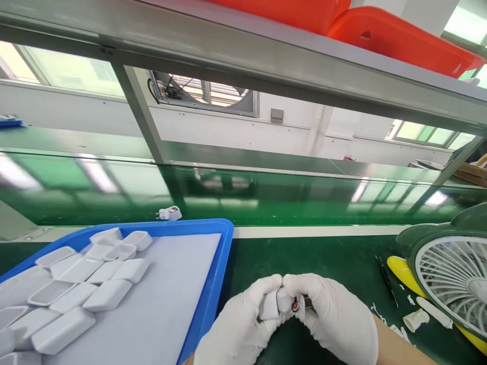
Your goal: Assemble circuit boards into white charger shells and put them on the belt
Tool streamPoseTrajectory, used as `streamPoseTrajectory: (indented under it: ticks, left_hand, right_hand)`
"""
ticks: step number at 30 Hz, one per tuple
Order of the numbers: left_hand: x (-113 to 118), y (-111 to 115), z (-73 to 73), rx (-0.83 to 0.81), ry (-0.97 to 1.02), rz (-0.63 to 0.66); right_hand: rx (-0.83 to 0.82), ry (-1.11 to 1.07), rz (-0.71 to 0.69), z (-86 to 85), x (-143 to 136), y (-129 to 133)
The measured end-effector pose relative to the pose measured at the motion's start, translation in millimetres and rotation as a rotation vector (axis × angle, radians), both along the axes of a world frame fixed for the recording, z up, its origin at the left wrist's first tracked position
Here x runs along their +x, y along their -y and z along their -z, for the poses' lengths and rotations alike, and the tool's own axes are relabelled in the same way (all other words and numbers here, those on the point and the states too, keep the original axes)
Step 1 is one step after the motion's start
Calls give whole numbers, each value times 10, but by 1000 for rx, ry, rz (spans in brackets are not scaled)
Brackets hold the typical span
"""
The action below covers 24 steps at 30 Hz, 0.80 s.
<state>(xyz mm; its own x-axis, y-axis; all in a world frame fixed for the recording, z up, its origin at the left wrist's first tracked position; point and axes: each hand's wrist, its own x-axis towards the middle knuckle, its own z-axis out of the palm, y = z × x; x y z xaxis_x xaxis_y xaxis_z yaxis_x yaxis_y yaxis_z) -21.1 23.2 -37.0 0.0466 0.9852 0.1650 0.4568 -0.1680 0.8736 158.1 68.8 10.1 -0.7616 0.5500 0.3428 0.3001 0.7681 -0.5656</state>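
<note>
Both of my hands wear white gloves and meet low in the middle of the view. My left hand (238, 322) has its fingers wrapped round a white plastic charger shell (269, 305). Against it, my right hand (333, 314) grips a small white charger part with wires (300, 307); a red and a dark wire end show at its side. The two pieces touch or nearly touch, and my fingers hide much of them. Left of my hands, a blue tray (224, 263) holds several white plastic shells (108, 294), some with their hollow side up.
A white plug charger (170, 213) lies on the green conveyor belt (289, 203) behind the tray. To the right stand a green fan (452, 268), a black pen-like tool (387, 281) and white scraps (416, 320). Overhead, a metal shelf (266, 56) carries red bins (395, 38).
</note>
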Motion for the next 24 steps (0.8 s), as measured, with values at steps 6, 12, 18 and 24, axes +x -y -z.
streamPoseTrajectory:
  ticks: [6,12,18,24]
  left_hand:
    - [-17,29,172,-46,-41,-83]
    - [-15,44,174,20,62,-52]
    - [-32,21,151,240,-4,91]
    - [-9,-11,-100,185,-56,239]
  right_hand:
    - [-6,0,40,52,33,-9]
    - [-99,103,119,-26,41,24]
    - [-190,163,116,-83,37,46]
    - [-289,44,46,-162,193,-59]
